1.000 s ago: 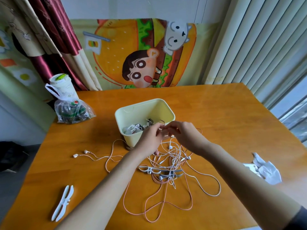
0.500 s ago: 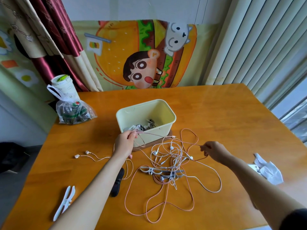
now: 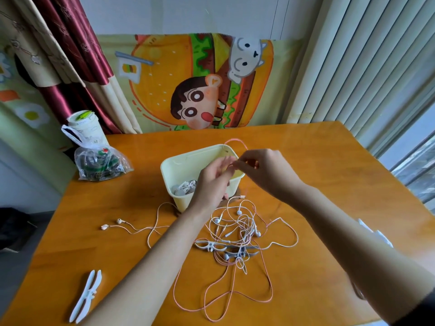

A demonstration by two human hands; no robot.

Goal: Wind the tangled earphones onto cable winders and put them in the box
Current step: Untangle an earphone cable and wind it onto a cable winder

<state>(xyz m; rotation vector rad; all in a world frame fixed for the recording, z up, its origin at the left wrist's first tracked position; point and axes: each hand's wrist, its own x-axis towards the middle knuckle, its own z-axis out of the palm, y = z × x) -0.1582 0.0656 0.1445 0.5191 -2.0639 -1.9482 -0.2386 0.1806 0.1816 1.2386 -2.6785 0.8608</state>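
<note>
**Hands meet over the box**

A spare white winder (image 3: 86,296) lies at the table's (image 3: 329,161) near-left corner, where it lay half a second ago. Two earbuds (image 3: 112,224) rest further in, their lead trailing right under the left forearm. That forearm now covers the dark strip that showed beside it before. At the far left stand a cup (image 3: 82,123) and a tied bag (image 3: 98,165). The bag's green and red print is too blurred to read.

The pale yellow box (image 3: 179,165) sits mid-table with wound earphones already in its left end. Half a second ago the hands were spread wide, stretching a pink cable (image 3: 235,140) between them. Now both are raised together above the box. The left hand (image 3: 214,182) has its fingers up at the cable, but blur hides whether they pinch it. The right hand (image 3: 263,170) pinches the cable between thumb and forefinger, and a small loop arcs over the box's far rim.

The tangle (image 3: 237,231) lies just in front of the box, with two more winders in it. A white tissue (image 3: 376,234) peeks out behind the right forearm.
</note>
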